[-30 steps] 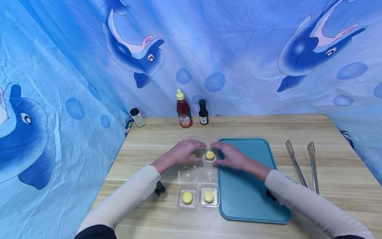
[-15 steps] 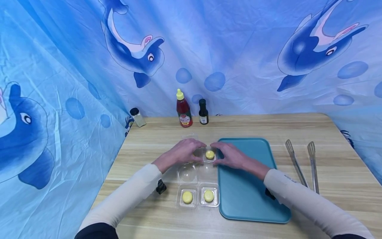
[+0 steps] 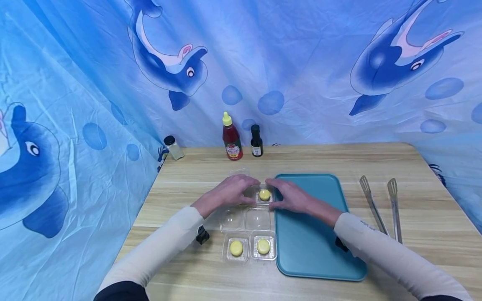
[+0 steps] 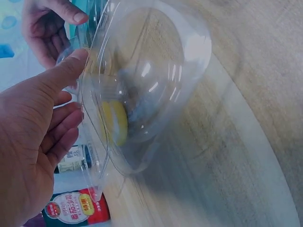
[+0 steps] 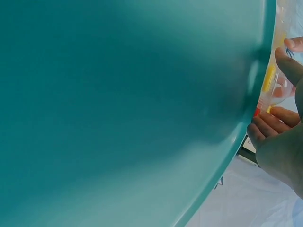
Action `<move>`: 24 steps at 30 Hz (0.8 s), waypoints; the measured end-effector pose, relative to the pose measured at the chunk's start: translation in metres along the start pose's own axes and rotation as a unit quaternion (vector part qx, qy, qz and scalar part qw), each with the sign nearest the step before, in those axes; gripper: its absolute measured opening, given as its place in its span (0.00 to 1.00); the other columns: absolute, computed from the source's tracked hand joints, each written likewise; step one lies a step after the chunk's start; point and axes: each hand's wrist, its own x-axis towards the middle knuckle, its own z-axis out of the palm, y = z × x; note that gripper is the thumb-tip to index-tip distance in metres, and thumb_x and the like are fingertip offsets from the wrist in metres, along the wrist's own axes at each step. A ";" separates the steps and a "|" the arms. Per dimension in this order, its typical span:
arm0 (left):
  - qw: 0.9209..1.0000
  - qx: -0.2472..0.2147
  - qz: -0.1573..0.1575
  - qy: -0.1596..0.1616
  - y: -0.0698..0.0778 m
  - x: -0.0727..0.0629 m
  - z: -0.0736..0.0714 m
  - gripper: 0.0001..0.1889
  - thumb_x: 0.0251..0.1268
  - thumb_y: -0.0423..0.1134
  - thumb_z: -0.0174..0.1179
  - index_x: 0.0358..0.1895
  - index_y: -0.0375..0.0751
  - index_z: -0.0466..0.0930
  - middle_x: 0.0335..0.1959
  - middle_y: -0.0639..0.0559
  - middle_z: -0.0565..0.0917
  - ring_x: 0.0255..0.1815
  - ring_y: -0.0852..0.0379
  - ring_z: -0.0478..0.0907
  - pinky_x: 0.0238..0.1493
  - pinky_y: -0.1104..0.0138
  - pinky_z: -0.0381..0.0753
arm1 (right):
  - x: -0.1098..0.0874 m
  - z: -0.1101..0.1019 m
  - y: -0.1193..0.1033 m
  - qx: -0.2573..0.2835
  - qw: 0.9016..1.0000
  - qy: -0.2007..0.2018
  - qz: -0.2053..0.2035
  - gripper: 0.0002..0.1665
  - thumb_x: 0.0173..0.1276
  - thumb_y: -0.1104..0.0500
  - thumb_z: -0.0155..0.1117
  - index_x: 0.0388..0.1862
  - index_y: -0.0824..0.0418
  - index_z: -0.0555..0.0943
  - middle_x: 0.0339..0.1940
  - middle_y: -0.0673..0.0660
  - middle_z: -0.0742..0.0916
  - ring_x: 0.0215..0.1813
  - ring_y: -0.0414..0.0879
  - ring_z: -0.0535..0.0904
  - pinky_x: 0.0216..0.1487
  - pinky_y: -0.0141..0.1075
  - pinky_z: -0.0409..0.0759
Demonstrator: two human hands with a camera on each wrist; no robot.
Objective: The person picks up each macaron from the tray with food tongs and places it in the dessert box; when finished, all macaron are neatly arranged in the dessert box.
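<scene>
In the head view, my left hand (image 3: 235, 190) and right hand (image 3: 291, 195) hold opposite sides of a clear plastic box (image 3: 260, 203) with a yellow round cake (image 3: 265, 195) inside. Each thumb is on the near side, the fingertips on the far side. The left wrist view shows the left thumb (image 4: 75, 59) at the rim and the fingers loosely bent; another clear shell (image 4: 156, 71) bulges beside it. Two nearer clear boxes hold yellow cakes, one left (image 3: 236, 248) and one right (image 3: 263, 246). Clear domed lids (image 3: 257, 219) lie between the rows. The left hand hides the far-left box.
A teal tray (image 3: 312, 242) lies under the right forearm, along the boxes' right side. Metal tongs (image 3: 393, 205) lie farther right. At the back stand a red sauce bottle (image 3: 232, 144), a small dark bottle (image 3: 257, 144) and a tilted black-capped jar (image 3: 174, 148).
The clear lids between the rows have shifted slightly left. Both hands stay in nearly the same place around the box. The far-left yellow cake has gone out of sight behind the left hand.
</scene>
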 end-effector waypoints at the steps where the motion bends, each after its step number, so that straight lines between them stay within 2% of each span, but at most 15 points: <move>1: 1.000 0.001 0.001 0.001 -0.001 -0.001 -0.001 0.37 0.63 0.56 0.76 0.72 0.45 0.78 0.71 0.49 0.81 0.73 0.48 0.75 0.78 0.50 0.69 | 0.000 -0.001 0.000 0.001 1.000 0.000 0.001 0.53 0.61 0.50 0.85 0.79 0.66 0.70 0.67 0.62 0.84 0.70 0.59 0.79 0.70 0.54 0.79; 6: 1.000 -0.002 0.000 0.015 -0.004 -0.005 -0.007 0.38 0.65 0.57 0.75 0.74 0.45 0.76 0.72 0.49 0.79 0.74 0.47 0.74 0.77 0.49 0.70 | -0.001 -0.007 -0.003 0.016 1.000 -0.004 0.016 0.54 0.64 0.51 0.83 0.82 0.67 0.66 0.73 0.65 0.79 0.74 0.62 0.74 0.74 0.58 0.74; 12: 0.998 -0.035 -0.045 0.041 -0.013 -0.011 -0.021 0.38 0.69 0.54 0.73 0.79 0.49 0.71 0.76 0.48 0.76 0.76 0.46 0.71 0.77 0.46 0.69 | 0.007 -0.012 -0.004 0.019 1.000 0.006 0.014 0.53 0.68 0.50 0.80 0.83 0.68 0.63 0.81 0.67 0.71 0.80 0.64 0.66 0.78 0.59 0.68; 18: 0.992 -0.062 -0.080 0.076 -0.035 -0.016 -0.031 0.44 0.68 0.53 0.74 0.83 0.45 0.64 0.79 0.43 0.71 0.78 0.41 0.68 0.79 0.46 0.66 | 0.022 -0.016 -0.005 0.041 0.999 0.014 0.009 0.53 0.70 0.50 0.78 0.83 0.69 0.61 0.82 0.67 0.68 0.82 0.63 0.64 0.81 0.56 0.64; 24: 0.981 -0.125 -0.117 0.094 -0.060 -0.024 -0.029 0.51 0.68 0.49 0.75 0.87 0.49 0.52 0.80 0.40 0.69 0.77 0.39 0.69 0.78 0.40 0.66 | 0.040 -0.014 -0.001 0.062 0.998 0.008 0.025 0.53 0.73 0.47 0.75 0.85 0.67 0.59 0.83 0.66 0.67 0.82 0.61 0.63 0.81 0.55 0.65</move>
